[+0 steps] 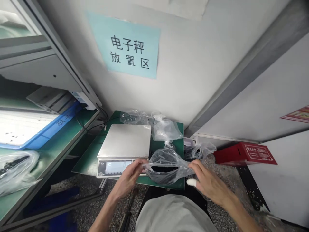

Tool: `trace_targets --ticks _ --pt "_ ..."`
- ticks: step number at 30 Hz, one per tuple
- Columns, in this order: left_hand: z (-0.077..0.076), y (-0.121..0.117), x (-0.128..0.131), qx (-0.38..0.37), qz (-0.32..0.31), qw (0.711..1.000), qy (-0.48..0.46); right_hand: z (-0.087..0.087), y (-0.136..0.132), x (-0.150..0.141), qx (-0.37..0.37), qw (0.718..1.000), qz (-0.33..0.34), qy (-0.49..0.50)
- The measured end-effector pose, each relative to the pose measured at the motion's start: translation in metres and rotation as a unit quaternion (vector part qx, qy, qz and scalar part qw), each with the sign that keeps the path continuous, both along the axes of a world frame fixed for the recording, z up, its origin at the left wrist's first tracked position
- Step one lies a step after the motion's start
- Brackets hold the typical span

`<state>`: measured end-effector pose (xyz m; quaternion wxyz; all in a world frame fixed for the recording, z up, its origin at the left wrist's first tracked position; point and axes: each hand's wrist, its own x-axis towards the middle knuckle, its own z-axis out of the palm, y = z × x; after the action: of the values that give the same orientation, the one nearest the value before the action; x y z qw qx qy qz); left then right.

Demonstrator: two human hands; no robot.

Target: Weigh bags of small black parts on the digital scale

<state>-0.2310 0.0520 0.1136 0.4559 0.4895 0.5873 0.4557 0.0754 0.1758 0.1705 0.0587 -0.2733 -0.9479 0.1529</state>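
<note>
A clear plastic bag (pixel 165 158) is stretched between my two hands, its mouth held apart with dark contents or a dark gap showing inside. My left hand (pixel 131 177) pinches the bag's left edge, close to the front right corner of the electronic scale (pixel 127 140). On the opposite edge, my right hand (pixel 207 180) is closed on the plastic; its thumb has a white covering on the tip. The scale's metal pan is bare, and its lit display (pixel 118 167) seems to read 0.
More clear bags (pixel 166 129) lie behind on the small green table (pixel 84 161). A blue tray (pixel 55 124) and a bag of dark pieces (pixel 16 170) rest on the left bench. To the right, a red box (pixel 243 154) stands on the floor by the wall.
</note>
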Motion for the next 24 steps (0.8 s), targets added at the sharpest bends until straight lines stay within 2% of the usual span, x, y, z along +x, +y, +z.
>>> trace_targets --ticks 3,5,8,10,12,15,18,21,24 --pt "-0.002 0.000 0.003 -0.021 -0.044 0.999 0.003 -0.016 -0.008 -0.004 0.072 0.997 -0.009 0.010" --pt "-0.007 0.002 0.007 -0.005 -0.039 0.998 0.050 -0.021 -0.007 -0.006 0.124 0.992 0.007 0.013" --pt "-0.012 0.006 0.012 0.062 -0.006 0.992 0.107 -0.019 -0.002 -0.004 0.161 0.987 0.023 0.005" --pt "-0.012 0.007 0.012 0.097 -0.012 0.989 0.110 -0.015 -0.001 -0.002 0.160 0.987 0.013 -0.004" --pt "-0.012 0.006 0.011 0.097 -0.027 0.991 0.093 -0.012 -0.001 0.000 0.158 0.987 -0.005 -0.009" --pt "-0.014 0.001 0.008 0.068 -0.021 0.997 0.024 -0.007 -0.006 0.007 0.118 0.993 -0.022 -0.007" --pt "-0.016 -0.004 0.004 0.050 0.014 0.998 -0.036 0.000 -0.012 0.015 0.026 0.999 -0.002 0.021" --pt "-0.016 -0.005 -0.002 0.070 0.000 0.997 -0.037 0.001 -0.017 0.022 -0.043 0.996 0.044 0.068" --pt "-0.014 -0.004 -0.009 0.084 -0.047 0.995 0.009 -0.010 -0.018 0.024 -0.127 0.985 0.042 0.113"
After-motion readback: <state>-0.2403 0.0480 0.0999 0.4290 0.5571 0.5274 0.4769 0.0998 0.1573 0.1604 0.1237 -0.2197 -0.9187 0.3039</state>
